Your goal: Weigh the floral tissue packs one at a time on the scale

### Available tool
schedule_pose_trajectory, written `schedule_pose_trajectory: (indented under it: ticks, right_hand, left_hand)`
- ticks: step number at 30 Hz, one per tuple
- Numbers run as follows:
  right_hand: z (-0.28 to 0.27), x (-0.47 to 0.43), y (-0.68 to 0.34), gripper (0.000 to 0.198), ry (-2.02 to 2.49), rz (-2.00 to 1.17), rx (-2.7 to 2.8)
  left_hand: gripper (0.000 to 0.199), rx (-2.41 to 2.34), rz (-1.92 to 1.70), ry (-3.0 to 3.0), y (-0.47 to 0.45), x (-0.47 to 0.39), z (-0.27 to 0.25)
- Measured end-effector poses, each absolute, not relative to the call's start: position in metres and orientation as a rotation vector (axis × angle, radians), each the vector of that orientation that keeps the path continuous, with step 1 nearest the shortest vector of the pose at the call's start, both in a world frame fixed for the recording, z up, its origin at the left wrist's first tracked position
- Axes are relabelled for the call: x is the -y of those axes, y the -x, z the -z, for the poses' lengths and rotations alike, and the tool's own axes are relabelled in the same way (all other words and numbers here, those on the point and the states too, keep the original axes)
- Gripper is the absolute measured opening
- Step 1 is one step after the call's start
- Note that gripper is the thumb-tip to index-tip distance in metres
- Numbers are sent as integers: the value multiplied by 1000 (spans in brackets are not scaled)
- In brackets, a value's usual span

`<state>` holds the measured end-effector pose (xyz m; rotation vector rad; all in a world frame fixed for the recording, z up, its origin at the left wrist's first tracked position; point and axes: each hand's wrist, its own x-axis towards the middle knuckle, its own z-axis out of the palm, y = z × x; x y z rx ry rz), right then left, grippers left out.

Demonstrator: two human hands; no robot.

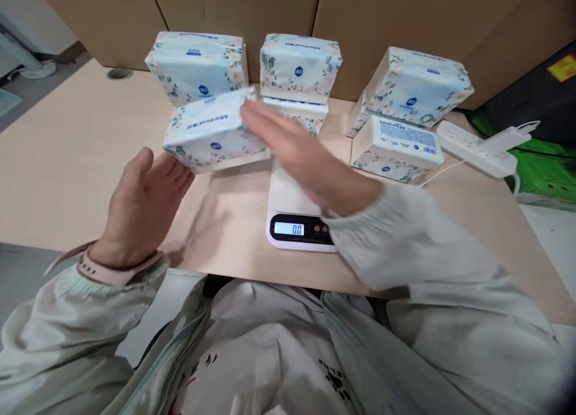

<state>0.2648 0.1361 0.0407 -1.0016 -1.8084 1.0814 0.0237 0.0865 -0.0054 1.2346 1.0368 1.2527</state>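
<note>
A pack of tissues (211, 127) in floral wrapping is tilted above the table, left of the scale, held between my two hands. My left hand (146, 202) is palm up, its fingertips under the pack's lower left corner and its thumb apart. Pressed along the pack's right end are the fingers of my right hand (292, 148), which are slightly blurred. Below my right wrist lies a white digital scale (274, 208), its lit display reading 0.0. My right hand and sleeve cover part of its platform and buttons.
Behind the held pack stands another tissue pack (198, 61). Two stacked packs (299, 67) are at the back middle, and several packs (396, 148) sit at the right beside a white power strip (477, 148) with a cable. Cardboard (373, 31) lines the table's (63, 157) back edge.
</note>
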Motion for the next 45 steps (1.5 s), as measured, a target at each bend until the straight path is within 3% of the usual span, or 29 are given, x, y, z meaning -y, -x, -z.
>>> schedule_pose_trajectory:
  ticks: [6,9,14,18,22,34,45]
  right_hand:
    - [-51,-47,-347,45,1015,-913,1721]
    - [-18,-38,-370,53,1042,-992,1564]
    - [37,-51,-397,70,1062,-1006,1535]
    - [60,-67,-411,67,1064,-897,1403]
    - [63,-72,-414,62,1081,-807,1240]
    - [69,-66,-413,55,1057,-823,1281]
    - [67,-64,-416,64,1123,-814,1285]
  left_hand:
    - [49,-909,-1160,-1484,-76,-75,-20]
    - [45,-874,-1066,-1508,-96,-77,-10]
    - [61,-951,-981,-1531,-105,-70,17]
    - [59,-1028,-1187,-1547,-93,-75,44]
    - [49,-1010,-1378,-1355,-81,-88,55]
    - [50,-1041,-1572,-1310,-79,-91,49]
    - [46,-1033,-1685,-1301,-81,-95,48]
